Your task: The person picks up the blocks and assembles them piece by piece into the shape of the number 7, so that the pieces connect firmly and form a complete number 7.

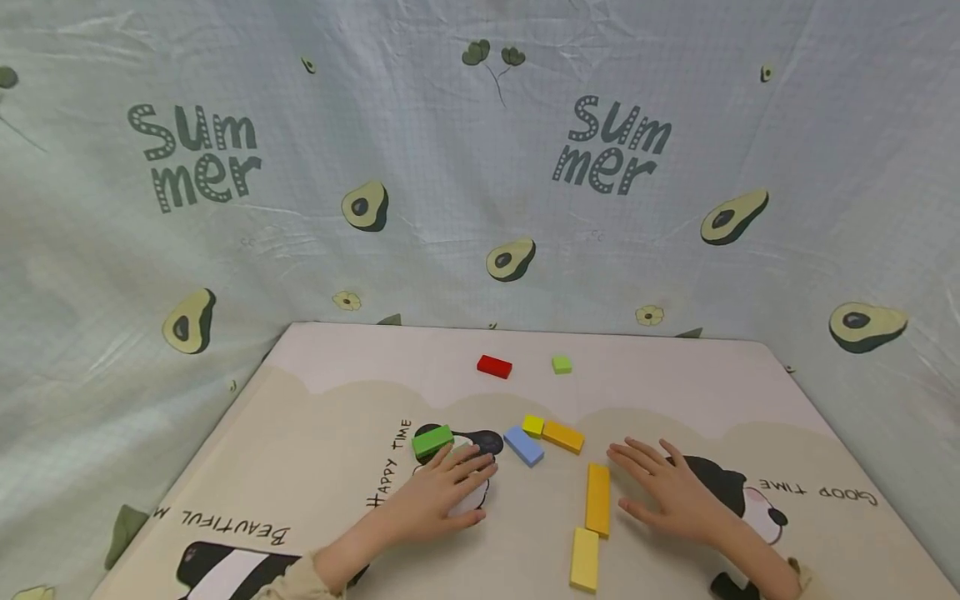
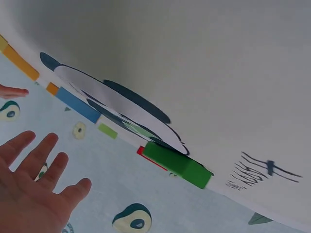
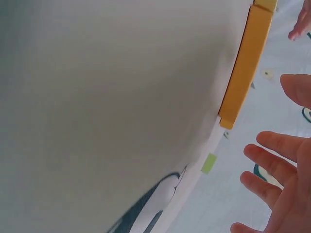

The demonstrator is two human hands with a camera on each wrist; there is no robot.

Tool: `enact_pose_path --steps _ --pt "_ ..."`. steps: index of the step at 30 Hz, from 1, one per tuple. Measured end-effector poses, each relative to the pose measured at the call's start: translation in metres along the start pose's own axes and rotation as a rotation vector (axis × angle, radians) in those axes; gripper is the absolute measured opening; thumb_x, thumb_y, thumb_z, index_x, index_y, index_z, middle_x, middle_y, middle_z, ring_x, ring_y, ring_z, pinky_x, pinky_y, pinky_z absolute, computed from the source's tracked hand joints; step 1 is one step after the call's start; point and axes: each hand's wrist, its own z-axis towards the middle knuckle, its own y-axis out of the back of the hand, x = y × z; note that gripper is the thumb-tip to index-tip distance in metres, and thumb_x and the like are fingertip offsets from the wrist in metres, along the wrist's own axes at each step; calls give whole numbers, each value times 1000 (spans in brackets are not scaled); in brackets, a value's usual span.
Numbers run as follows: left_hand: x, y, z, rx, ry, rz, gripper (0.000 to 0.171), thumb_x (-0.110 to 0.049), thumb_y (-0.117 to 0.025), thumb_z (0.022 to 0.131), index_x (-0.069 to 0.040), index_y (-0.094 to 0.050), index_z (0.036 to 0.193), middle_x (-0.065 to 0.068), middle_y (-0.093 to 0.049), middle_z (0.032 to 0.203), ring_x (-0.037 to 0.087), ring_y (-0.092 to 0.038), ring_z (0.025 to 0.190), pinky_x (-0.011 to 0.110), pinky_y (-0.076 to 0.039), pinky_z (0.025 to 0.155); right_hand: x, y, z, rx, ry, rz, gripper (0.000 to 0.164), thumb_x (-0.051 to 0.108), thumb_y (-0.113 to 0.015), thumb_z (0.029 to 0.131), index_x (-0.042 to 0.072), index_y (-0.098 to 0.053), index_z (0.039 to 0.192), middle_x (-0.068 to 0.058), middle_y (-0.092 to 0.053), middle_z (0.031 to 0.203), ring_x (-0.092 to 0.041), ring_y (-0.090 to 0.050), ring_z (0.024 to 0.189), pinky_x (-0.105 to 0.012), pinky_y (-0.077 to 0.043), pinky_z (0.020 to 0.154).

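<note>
My left hand (image 1: 438, 500), its fingers spread, is over the printed mat beside a green block (image 1: 432, 442) and holds nothing. Just beyond its fingertips lies a blue block (image 1: 523, 447). My right hand (image 1: 666, 493) is likewise spread and holds nothing, right of a long orange block (image 1: 597, 500). A pale yellow block (image 1: 584, 559) adjoins the near end of that orange one. Farther back, a small yellow cube (image 1: 533, 426) sits between the blue block and a shorter orange block (image 1: 563, 437). In the right wrist view, the long orange block (image 3: 246, 65) appears beside the thumb.
Toward the table's far edge lie a red block (image 1: 494, 367) and a small light green block (image 1: 562, 364). The tabletop (image 1: 322, 433) carries printed pandas and lettering. Behind and around it hangs a pale curtain (image 1: 420, 125) with avocado prints.
</note>
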Motion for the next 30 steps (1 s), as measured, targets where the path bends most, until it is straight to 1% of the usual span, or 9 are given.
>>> enact_pose_path --steps 3,6,13,17,21,24,28,30 --pt "-8 -1 5 -1 -59 30 53 -41 -44 91 -12 -39 134 4 -43 137 23 -36 129 49 -29 103 4 0 0 -3 12 2 57 40 -64 78 15 -49 127 -3 -51 129 -27 -43 121 -56 -24 95" --pt "-17 -5 11 17 -108 49 52 -40 -44 91 -12 -39 134 3 -44 137 21 -37 128 47 -30 103 7 0 1 -3 20 0 54 40 -64 78 16 -52 125 -2 -52 128 -26 -45 120 -56 -25 95" --pt "-32 -15 25 51 -205 48 49 -41 -44 91 -17 -41 133 -1 -46 134 18 -40 125 43 -32 103 11 1 2 11 48 -21 50 40 -62 79 17 -53 122 -1 -54 125 -24 -46 119 -55 -27 94" --pt "-43 -16 32 90 -252 55 47 -42 -42 92 -19 -40 133 -4 -46 135 16 -40 124 40 -33 103 12 1 5 13 67 -32 49 41 -62 79 18 -53 122 1 -55 124 -23 -46 118 -55 -28 94" --pt "-54 -18 38 148 -297 38 47 -41 -40 93 -22 -37 135 -6 -43 136 13 -38 125 36 -32 104 12 0 10 26 86 -30 50 40 -63 78 18 -53 122 0 -55 125 -24 -46 118 -56 -29 95" --pt "-62 -20 41 201 -330 4 46 -40 -39 93 -24 -35 136 -8 -40 138 11 -36 126 34 -31 105 11 0 14 62 86 -17 51 40 -62 78 17 -52 123 -1 -53 127 -24 -45 119 -57 -29 95" --pt "-70 -22 45 243 -386 21 46 -41 -36 94 -27 -32 137 -10 -37 140 10 -34 128 33 -31 105 9 -1 21 120 79 2 51 42 -59 81 17 -51 125 -1 -51 129 -24 -43 121 -57 -28 97" --pt "-71 -23 46 252 -411 40 46 -42 -35 94 -28 -32 137 -10 -36 141 10 -33 129 33 -31 105 9 -1 25 131 78 17 51 41 -59 81 17 -50 125 -2 -51 130 -25 -43 122 -57 -27 98"
